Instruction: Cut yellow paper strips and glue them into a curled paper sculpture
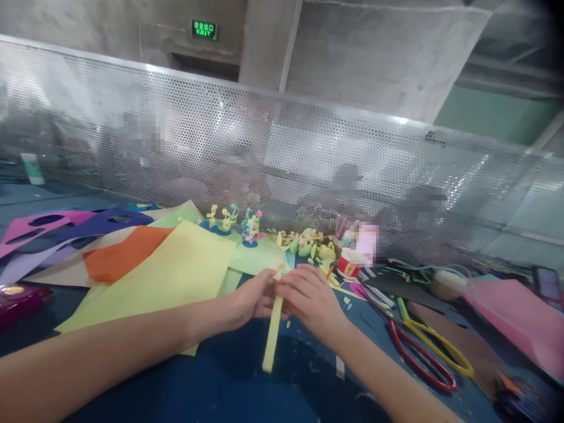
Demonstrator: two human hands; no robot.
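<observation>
Yellow paper strip (272,332) between hands (286,296)

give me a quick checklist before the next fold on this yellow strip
1. Both hands on the strip: left hand and right hand pinch the top of the yellow paper strip. Ok.
2. Strip hangs free below the hands: ok.
3. Fold line squared up: cannot tell, fingers hide it.
4. Scissors lie clear to the right, untouched: ok.
5. Finished paper figures stand apart behind the hands: ok.
</observation>
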